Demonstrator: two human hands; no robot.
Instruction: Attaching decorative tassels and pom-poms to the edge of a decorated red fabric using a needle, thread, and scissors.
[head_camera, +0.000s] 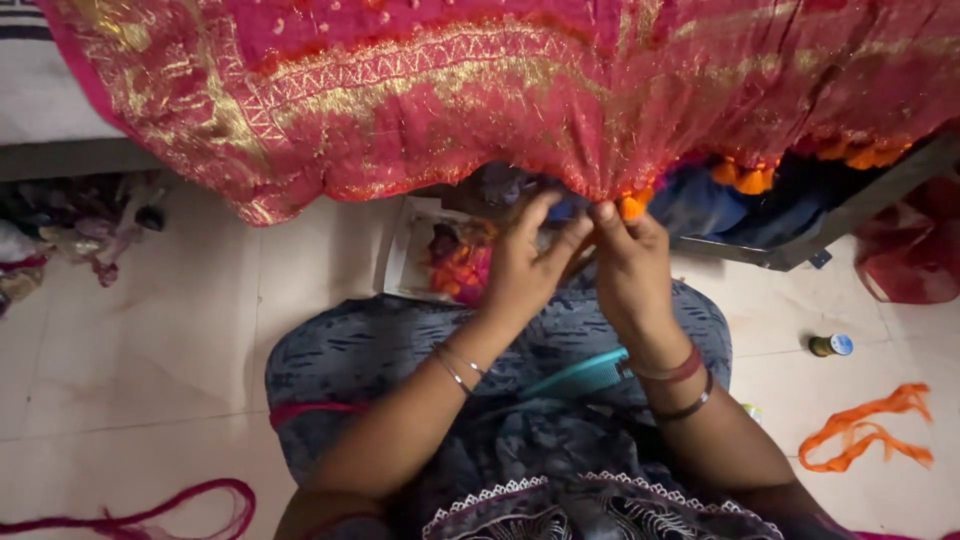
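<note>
Under fabric hem (600, 180): both hands; teal comb (580, 377) on lap.

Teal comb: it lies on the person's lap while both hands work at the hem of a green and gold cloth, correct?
Not quite. The head view shows the cloth is pink-red with gold, not green. The teal comb does lie on the lap, and the left hand and right hand pinch the hem.

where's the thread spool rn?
In the head view, the thread spool lies on the floor tiles at the person's right, below the dark metal frame and above the orange fabric strip, clear of both hands.
</note>
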